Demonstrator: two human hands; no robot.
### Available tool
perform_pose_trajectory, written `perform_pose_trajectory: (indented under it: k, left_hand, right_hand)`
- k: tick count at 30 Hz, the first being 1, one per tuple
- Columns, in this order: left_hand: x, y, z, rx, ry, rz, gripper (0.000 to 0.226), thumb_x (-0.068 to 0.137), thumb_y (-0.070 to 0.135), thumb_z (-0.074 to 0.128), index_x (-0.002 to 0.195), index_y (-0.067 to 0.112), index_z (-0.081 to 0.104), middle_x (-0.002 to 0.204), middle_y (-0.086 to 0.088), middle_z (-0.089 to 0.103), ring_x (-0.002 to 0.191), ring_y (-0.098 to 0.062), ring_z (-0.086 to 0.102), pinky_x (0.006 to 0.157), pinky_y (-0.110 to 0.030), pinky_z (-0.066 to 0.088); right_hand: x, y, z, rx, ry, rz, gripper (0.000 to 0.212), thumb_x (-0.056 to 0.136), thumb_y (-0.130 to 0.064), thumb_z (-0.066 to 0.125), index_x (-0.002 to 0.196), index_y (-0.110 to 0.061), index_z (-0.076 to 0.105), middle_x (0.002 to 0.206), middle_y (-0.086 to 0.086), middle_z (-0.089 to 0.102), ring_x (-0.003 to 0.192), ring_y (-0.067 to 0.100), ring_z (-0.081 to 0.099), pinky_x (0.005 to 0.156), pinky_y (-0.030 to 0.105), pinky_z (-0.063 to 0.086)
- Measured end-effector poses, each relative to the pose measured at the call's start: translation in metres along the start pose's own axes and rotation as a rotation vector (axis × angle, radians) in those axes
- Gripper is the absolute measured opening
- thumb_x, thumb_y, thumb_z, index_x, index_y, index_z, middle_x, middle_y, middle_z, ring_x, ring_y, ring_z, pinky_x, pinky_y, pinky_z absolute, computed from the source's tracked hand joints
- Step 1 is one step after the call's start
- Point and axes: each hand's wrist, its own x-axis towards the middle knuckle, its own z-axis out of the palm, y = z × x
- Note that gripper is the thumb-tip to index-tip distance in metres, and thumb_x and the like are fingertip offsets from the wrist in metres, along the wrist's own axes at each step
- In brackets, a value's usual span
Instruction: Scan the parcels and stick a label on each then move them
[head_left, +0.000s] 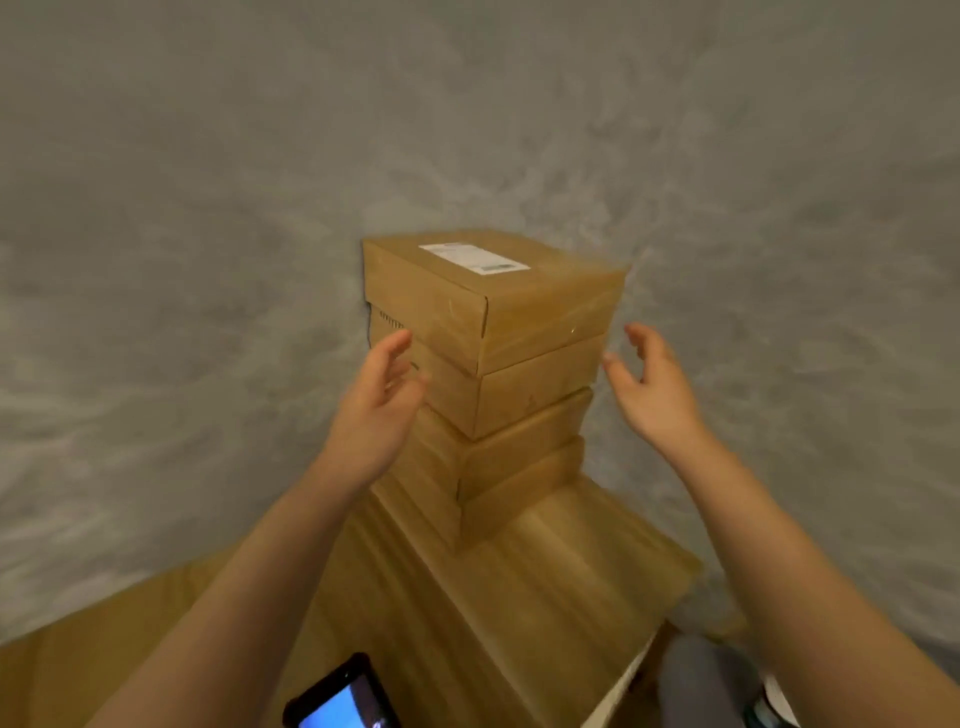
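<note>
Both forearms are raised toward the stacked parcels at the table's far corner. The left hand and right hand are held spread, flanking the stack, nothing gripped; contact cannot be told.

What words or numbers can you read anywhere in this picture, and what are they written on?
Nothing here can be read.
White label on the top box: print and barcode too blurred to read.
Dark marks on the second box, left side: too small and blurred to read.
Phone on the wooden table: blue lit screen, no text legible.
</note>
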Motion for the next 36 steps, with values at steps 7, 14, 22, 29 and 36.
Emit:
perform_pose_trajectory:
  k: [7,14,22,29,36]
  left_hand:
    - [0.045,0.000,0.033,-0.041,0.066,-0.013,0.064,0.100,0.035,0.055,0.156,0.034,0.025,0.162,0.010,0.026,0.142,0.000,0.027,0.121,-0.037,0.028]
    - [0.032,0.003,0.029,-0.081,0.121,-0.003,0.062,0.101,0.031,0.053,0.157,0.030,0.026,0.151,0.015,0.039,0.128,0.006,0.044,0.116,-0.032,0.036]
    - [-0.048,0.014,-0.053,-0.183,0.295,0.013,0.033,0.104,0.042,0.038,0.135,0.032,0.044,0.130,0.020,0.053,0.118,0.011,0.052,0.105,-0.018,0.043]
    - [-0.166,0.002,-0.146,-0.096,0.434,-0.094,0.047,0.097,0.056,0.032,0.132,0.029,0.048,0.126,0.014,0.060,0.114,0.007,0.058,0.107,-0.029,0.044]
    - [-0.279,-0.037,-0.208,-0.043,0.528,-0.284,0.054,0.092,0.050,0.036,0.137,0.025,0.051,0.126,0.007,0.065,0.117,-0.009,0.061,0.106,-0.042,0.047]
  right_hand:
    - [0.097,0.019,0.022,0.556,-0.036,0.245,0.068,0.097,-0.059,0.043,0.150,-0.018,0.036,0.150,0.003,0.045,0.136,0.022,0.045,0.107,0.033,0.036]
    - [0.083,0.004,0.032,0.653,0.094,0.053,0.043,0.102,-0.037,0.051,0.139,-0.014,0.049,0.123,-0.011,0.055,0.100,-0.013,0.055,0.079,0.003,0.042]
    - [-0.006,-0.061,0.040,0.738,0.063,-0.156,0.032,0.096,-0.031,0.062,0.123,-0.019,0.051,0.115,-0.006,0.063,0.100,-0.005,0.061,0.090,0.017,0.049]
    - [-0.133,-0.108,0.086,0.828,-0.188,-0.125,0.035,0.092,-0.010,0.065,0.121,-0.017,0.046,0.110,-0.010,0.061,0.090,-0.013,0.063,0.077,0.008,0.049]
    - [-0.257,-0.114,0.138,0.787,-0.468,-0.068,0.051,0.076,-0.045,0.080,0.107,-0.017,0.049,0.099,0.001,0.068,0.083,0.003,0.071,0.074,0.019,0.053]
